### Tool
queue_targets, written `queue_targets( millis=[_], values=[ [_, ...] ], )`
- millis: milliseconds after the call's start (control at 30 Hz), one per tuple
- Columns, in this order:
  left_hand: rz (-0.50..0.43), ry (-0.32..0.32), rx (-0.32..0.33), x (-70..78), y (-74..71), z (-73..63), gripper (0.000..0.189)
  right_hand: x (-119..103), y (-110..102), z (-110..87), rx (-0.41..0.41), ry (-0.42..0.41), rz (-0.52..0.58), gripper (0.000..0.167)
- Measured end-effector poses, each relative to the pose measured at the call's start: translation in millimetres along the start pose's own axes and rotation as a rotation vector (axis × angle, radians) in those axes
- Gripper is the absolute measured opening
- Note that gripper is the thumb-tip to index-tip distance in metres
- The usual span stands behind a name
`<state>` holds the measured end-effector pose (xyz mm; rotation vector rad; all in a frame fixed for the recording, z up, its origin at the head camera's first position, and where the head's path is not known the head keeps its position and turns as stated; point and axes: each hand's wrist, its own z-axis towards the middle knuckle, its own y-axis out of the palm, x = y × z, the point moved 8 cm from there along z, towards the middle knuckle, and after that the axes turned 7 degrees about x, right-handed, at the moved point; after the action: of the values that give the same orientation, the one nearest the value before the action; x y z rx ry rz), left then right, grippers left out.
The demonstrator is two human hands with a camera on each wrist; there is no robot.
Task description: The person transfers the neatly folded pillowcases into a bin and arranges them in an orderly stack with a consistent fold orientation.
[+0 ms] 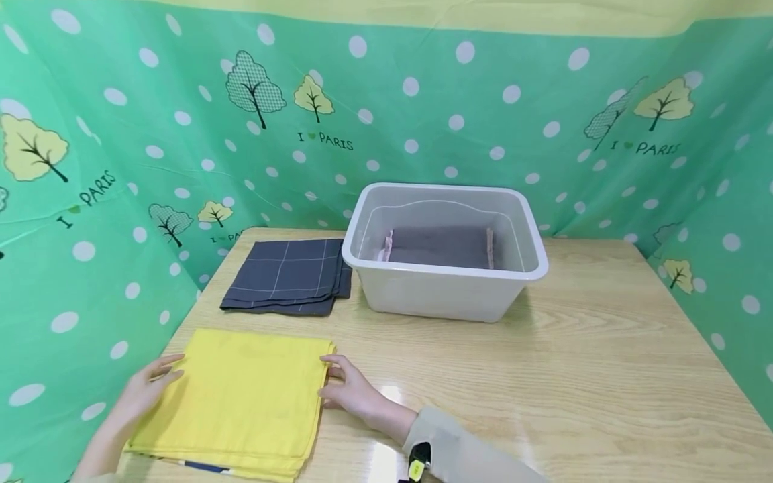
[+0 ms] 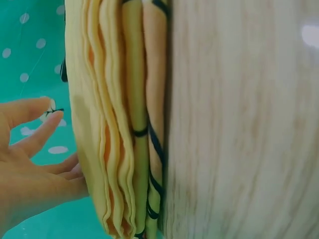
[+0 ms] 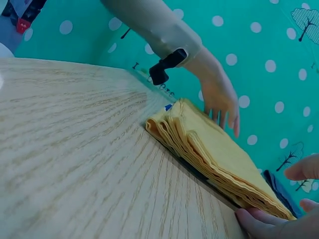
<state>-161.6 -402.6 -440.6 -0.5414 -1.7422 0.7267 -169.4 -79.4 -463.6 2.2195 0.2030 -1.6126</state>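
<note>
A folded yellow cloth (image 1: 241, 396) lies in several layers at the table's front left. Beneath it, another folded cloth with dark lines (image 2: 155, 149) shows at the edge. My left hand (image 1: 145, 389) is at the cloth's left side, its fingers loosely extended with the thumb apart. At the opposite side, my right hand (image 1: 349, 392) has its fingertips right at the layered edge. In the right wrist view, the fingers (image 3: 259, 224) of that hand are spread beside the stack's corner.
Behind the yellow cloth lies a folded dark checked cloth (image 1: 286, 272). A light grey plastic bin (image 1: 435, 292) stands at the back middle, with a dark folded fabric piece (image 1: 441, 247) inside. Green polka-dot curtains (image 1: 410, 100) surround the wooden table (image 1: 604, 349).
</note>
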Motion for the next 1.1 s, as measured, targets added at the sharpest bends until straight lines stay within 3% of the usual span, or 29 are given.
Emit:
queue_targets(
  millis=[333, 633, 867, 1100],
  values=[
    [-0.022, -0.022, -0.066, -4.5, 0.4, 4.5, 0.056, 0.4, 6.4, 2.6, -0.045, 0.054, 0.008, 0.057],
    [0.006, 0.012, -0.051, -1.3, 0.7, 3.8, 0.05, 5.1, 13.2, 10.2, -0.066, 0.107, -0.044, 0.054],
    [0.037, 0.042, -0.048, -0.6, 0.0, 5.2, 0.049, 4.7, 15.4, 11.2, -0.049, 0.098, -0.038, 0.055],
    [-0.026, 0.027, -0.058, -7.1, 1.1, 4.2, 0.048, 3.2, 16.8, 10.7, -0.046, 0.075, -0.025, 0.054]
  ],
)
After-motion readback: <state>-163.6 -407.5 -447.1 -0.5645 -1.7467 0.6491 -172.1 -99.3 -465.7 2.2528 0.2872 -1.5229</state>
